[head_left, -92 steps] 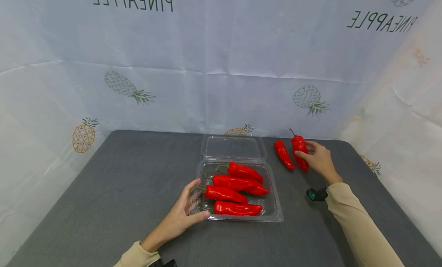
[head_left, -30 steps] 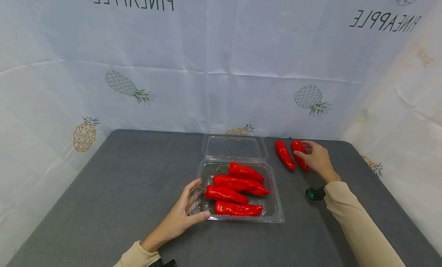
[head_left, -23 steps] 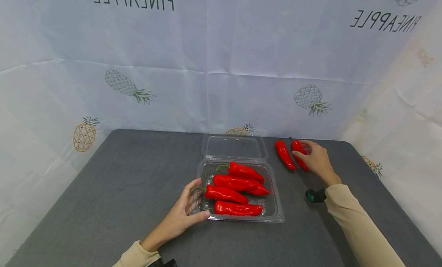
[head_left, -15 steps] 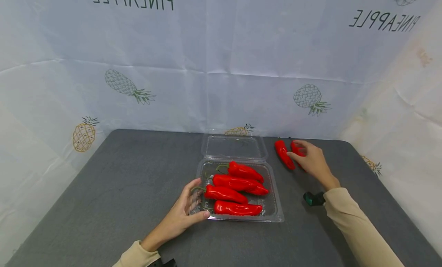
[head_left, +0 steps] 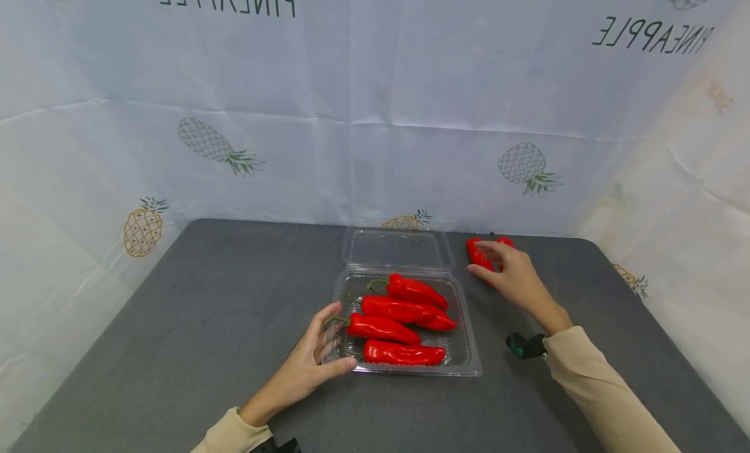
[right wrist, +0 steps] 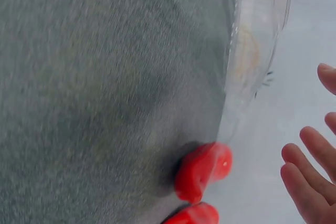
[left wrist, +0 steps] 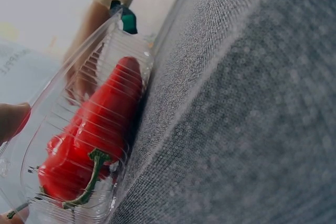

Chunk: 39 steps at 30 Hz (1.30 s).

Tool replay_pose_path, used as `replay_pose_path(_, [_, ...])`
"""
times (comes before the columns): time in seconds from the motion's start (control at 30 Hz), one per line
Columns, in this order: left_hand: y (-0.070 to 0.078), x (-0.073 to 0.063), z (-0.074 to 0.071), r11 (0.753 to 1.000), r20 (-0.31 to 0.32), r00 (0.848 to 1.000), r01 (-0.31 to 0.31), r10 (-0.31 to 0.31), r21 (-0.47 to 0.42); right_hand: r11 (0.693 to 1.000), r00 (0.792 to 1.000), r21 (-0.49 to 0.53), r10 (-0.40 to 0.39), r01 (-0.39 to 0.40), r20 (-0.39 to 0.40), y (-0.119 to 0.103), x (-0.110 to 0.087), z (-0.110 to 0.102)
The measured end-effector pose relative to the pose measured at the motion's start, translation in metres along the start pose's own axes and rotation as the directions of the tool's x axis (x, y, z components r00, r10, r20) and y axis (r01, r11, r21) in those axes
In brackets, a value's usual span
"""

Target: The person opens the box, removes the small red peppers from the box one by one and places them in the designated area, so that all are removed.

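Note:
My left hand point(head_left: 300, 367) holds the near left corner of a clear plastic clamshell box point(head_left: 472, 356), thumb at its front rim and fingers along its side. Several red peppers point(head_left: 404, 355) with green stems lie crosswise in the box; through its wall, the left wrist view shows a pepper point(left wrist: 107, 114). To the right of the lid, two more red peppers lie on the table. My right hand point(head_left: 511, 276) hovers over the left pepper point(head_left: 474, 250), thumb and fingers spread apart, and partly hides the right pepper point(head_left: 505, 241). The right wrist view shows that hand point(right wrist: 315, 169) apart from the peppers.
The box's transparent lid point(head_left: 397, 250) is folded back flat toward the far table edge. A grey cloth-covered table point(head_left: 234, 297) bears everything. Behind it hangs a white curtain point(head_left: 351, 82) printed with pineapples. A dark wrist device point(head_left: 524, 345) sits below my right wrist.
My right hand lowered the right pepper to the table, let go, and moved left over the other pepper. The left hand and the box have stayed in place.

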<state>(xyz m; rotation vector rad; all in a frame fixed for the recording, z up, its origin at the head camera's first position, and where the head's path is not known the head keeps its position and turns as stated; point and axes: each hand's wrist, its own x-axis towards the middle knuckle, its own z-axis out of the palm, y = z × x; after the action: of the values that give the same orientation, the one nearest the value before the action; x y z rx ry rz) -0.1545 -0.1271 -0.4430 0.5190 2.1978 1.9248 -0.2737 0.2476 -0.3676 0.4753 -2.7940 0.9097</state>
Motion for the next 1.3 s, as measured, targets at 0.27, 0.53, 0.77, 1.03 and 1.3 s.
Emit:
replay_pose_path(0.27, [0.001,0.0,0.0,1.0,0.003,1.0,0.008,-0.008,-0.009,0.998,0.998,0.011,-0.06,0.059,0.029,-0.011,-0.001,0.007])
replay_pose_path(0.53, [0.001,0.0,0.0,1.0,0.001,1.0,0.012,-0.012,-0.007,0.99,0.988,0.026,-0.143,0.142,0.063,-0.024,-0.003,0.014])
replay_pose_path(0.77, [0.001,0.0,0.0,1.0,0.004,1.0,0.006,-0.006,-0.009,0.986,0.977,0.045,-0.163,0.158,0.134,-0.035,-0.003,0.019])
replay_pose_path(1.03, [0.001,0.0,0.0,1.0,0.006,1.0,-0.001,0.001,-0.011,0.979,0.964,0.093,-0.197,0.183,0.178,-0.043,-0.005,0.028])
replay_pose_path(1.3, [0.0,0.0,0.0,1.0,0.005,1.0,0.002,-0.002,-0.016,0.973,0.95,0.116,-0.221,0.199,0.221,-0.05,-0.004,0.035])
